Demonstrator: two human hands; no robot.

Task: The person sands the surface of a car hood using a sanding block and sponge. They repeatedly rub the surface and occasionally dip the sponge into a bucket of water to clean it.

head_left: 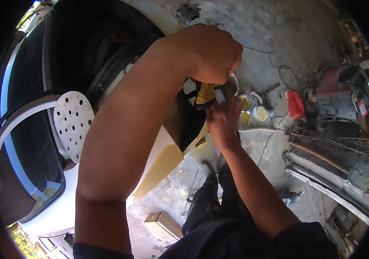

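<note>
My left hand [214, 54] is closed in a fist at the upper middle, its arm crossing in front of the car. Just under that fist shows a dark-edged piece [205, 95] covered with thick yellow paste, which the left hand seems to grip. My right hand [224, 118] is right below, fingers bent up and closed around a greyish flat part; most of it is hidden by both hands. A white car panel [59, 207] bears a smooth patch of yellowish filler [163, 166] along its edge. A perforated white sanding disc [73, 125] rests against the window frame.
An open tin [245, 102] with yellow stuff and a round yellowish lid or disc [260, 113] stand on the concrete floor. A red item [295, 103], cables and long metal bars [329, 190] lie at right. A cardboard box [163, 224] sits at lower middle.
</note>
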